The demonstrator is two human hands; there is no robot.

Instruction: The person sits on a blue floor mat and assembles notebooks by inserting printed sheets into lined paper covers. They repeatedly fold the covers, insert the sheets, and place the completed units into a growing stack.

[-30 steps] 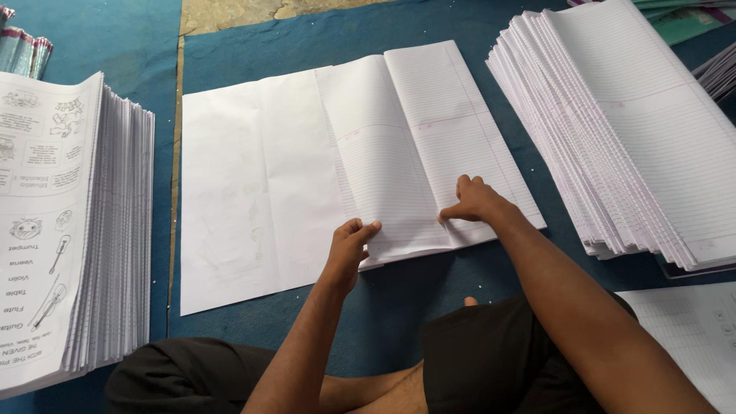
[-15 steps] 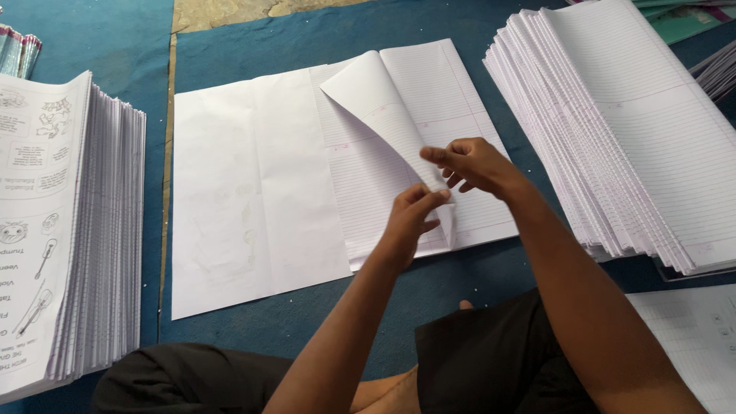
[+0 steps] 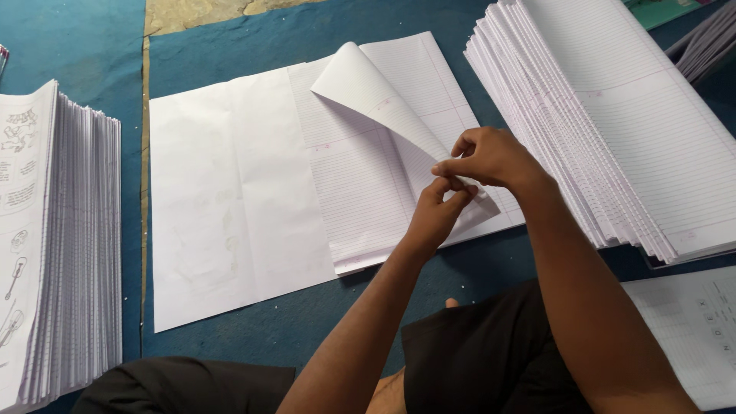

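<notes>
A small stack of ruled white sheets [image 3: 360, 192] lies on a larger plain white sheet [image 3: 222, 199] on the blue floor. The top ruled sheet [image 3: 376, 96] is lifted and curled over towards the left. My right hand [image 3: 487, 157] pinches its near right corner. My left hand [image 3: 441, 211] sits just below, fingertips touching the same corner from underneath. Both forearms reach in from the bottom right.
A tall fanned pile of ruled sheets [image 3: 613, 115] fills the right side. A thick pile of printed sheets with drawings [image 3: 54, 245] stands at the left. Another printed sheet [image 3: 690, 330] lies at the bottom right. My dark-clothed legs [image 3: 475, 360] are at the bottom.
Both hands rose off the flat sheets and took the near corner of the top ruled sheet. That sheet has peeled up and now curls further over towards the left.
</notes>
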